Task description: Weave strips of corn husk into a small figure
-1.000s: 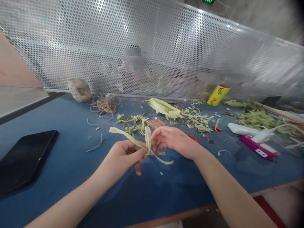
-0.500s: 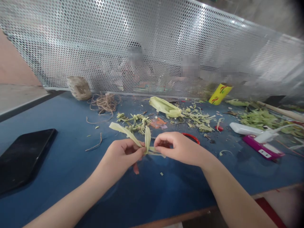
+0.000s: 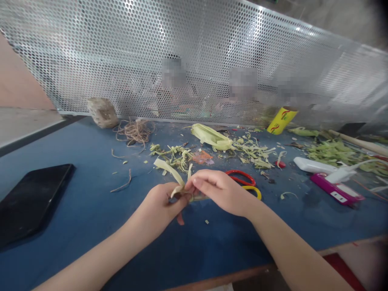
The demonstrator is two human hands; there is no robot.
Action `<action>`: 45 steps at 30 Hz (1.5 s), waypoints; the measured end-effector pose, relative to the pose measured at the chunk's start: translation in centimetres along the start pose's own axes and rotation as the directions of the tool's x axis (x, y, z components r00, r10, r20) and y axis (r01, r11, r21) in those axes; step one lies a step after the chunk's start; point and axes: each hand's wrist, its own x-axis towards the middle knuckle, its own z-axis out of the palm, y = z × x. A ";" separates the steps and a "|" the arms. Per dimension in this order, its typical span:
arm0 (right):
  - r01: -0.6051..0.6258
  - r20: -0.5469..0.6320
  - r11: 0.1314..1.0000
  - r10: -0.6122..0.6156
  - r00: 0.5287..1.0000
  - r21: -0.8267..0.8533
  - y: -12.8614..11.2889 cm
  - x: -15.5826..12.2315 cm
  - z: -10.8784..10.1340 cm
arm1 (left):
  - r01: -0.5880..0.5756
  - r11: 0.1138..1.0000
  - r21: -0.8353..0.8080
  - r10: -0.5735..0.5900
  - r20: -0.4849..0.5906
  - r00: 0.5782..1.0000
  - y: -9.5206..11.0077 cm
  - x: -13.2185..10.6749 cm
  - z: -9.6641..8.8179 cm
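Observation:
Pale green corn husk strips (image 3: pixel 168 168) are pinched between the thumb and fingers of my left hand (image 3: pixel 163 204), low over the middle of the table. One strip sticks up to the left, and another folds over the left fingertips. My right hand (image 3: pixel 222 190) has its fingertips closed on the strips right beside the left ones; the exact grip is partly hidden. Scissors with a red and yellow handle (image 3: pixel 247 178) lie just behind my right hand, their blades hidden. Farther back rest knotted husk pieces (image 3: pixel 176 155) and a large corn husk (image 3: pixel 210 137).
A black phone (image 3: pixel 32 202) lies at left on the blue table (image 3: pixel 100 226). Tangled twine (image 3: pixel 135 131) and a roll (image 3: pixel 102 112) sit at the back left. At right are a yellow tube (image 3: pixel 281 120), a purple power strip (image 3: pixel 336 188) and husk scraps (image 3: pixel 333 151). Perforated metal (image 3: pixel 197 48) stands behind.
My right hand has moved left and closer to my left hand. One husk strip is now bent over at the left fingertips. More of the scissors' handles shows.

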 end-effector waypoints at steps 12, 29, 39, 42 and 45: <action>-0.006 0.042 0.992 0.001 0.999 0.123 0.1 0.1 -0.5 | 0.004 0.995 -0.099 -0.004 -0.006 1.000 1.0 -0.3 -0.2; 0.277 -0.133 0.959 -0.268 0.954 0.054 0.1 0.2 -0.1 | -0.031 0.993 -0.117 0.045 0.119 0.992 0.8 -0.5 0.6; 0.546 0.081 0.680 -0.588 0.805 -0.489 0.3 -0.3 -1.5 | 0.090 0.896 -0.434 -0.019 0.165 0.986 0.5 -0.6 0.2; 0.558 0.127 0.633 -0.593 0.795 -0.537 0.2 -0.4 -1.6 | 0.098 0.875 -0.474 -0.023 0.162 0.987 0.6 -0.5 0.0; 0.557 0.135 0.603 -0.600 0.788 -0.571 0.3 -0.5 -1.6 | 0.113 0.859 -0.500 -0.041 0.152 0.987 0.8 -0.4 -0.1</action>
